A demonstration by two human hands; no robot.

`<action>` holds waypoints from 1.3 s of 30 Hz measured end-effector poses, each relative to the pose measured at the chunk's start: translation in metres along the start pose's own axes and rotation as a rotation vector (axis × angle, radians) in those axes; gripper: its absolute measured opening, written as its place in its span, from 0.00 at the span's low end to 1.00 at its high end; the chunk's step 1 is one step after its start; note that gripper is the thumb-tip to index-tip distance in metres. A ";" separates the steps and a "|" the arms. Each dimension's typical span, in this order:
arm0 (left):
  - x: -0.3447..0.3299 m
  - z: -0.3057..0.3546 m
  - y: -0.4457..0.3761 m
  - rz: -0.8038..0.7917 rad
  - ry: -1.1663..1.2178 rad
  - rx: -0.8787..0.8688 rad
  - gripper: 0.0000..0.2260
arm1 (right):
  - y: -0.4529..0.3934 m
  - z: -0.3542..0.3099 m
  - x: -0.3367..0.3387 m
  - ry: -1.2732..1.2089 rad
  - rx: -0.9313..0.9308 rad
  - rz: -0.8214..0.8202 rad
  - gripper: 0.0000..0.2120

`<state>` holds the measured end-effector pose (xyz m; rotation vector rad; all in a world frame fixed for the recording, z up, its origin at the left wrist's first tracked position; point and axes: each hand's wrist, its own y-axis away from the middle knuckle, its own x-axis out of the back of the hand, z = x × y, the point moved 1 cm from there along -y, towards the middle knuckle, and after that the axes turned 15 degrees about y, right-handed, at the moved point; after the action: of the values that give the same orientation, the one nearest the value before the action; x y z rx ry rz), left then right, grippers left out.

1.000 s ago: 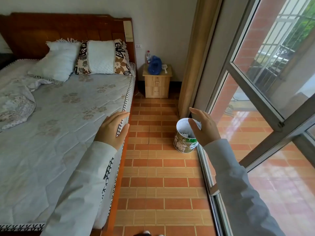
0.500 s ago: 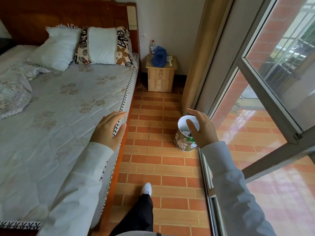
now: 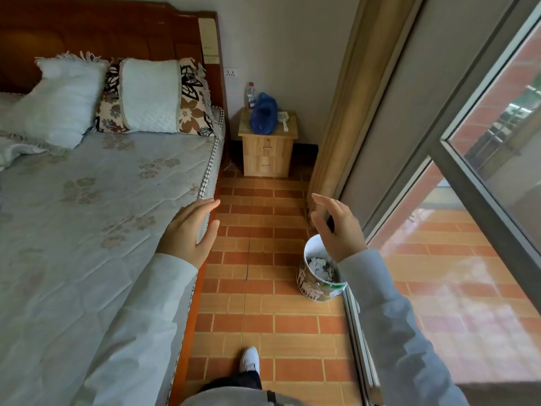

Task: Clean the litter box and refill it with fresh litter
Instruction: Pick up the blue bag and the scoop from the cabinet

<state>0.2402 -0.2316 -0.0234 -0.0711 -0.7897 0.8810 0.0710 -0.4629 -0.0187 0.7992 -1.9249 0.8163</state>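
Both hands were empty with fingers loosely spread: the left hand [image 3: 190,230] over the bed [image 3: 87,215] edge, the right hand [image 3: 336,227] above the bin [image 3: 317,284] (paper scraps inside); the scoop [image 3: 283,118] lay on the far nightstand [image 3: 268,150]

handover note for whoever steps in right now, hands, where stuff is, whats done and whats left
Left hand: open, holding nothing, over the edge of the grey quilted bed.
Right hand: open, holding nothing, above the round patterned waste bin on the brick-tile floor.
On the wooden nightstand ahead: a blue plastic bag, a white slotted scoop, a clear bottle.
Done: nothing visible. No litter box in view.
Left: likely walk to the nightstand for scoop and bag, find the box, clean it, refill it.
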 end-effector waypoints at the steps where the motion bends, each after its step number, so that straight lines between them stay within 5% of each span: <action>1: -0.003 -0.005 -0.021 0.001 0.000 -0.011 0.18 | -0.020 0.001 -0.002 0.000 0.003 0.005 0.19; 39: -0.240 -0.185 -0.675 -0.070 -0.061 0.098 0.18 | -0.693 0.240 -0.122 -0.045 -0.064 -0.055 0.20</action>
<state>0.7166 -0.7970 -0.0522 0.0697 -0.7996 0.8575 0.5531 -1.0271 -0.0663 0.8342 -1.9497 0.7055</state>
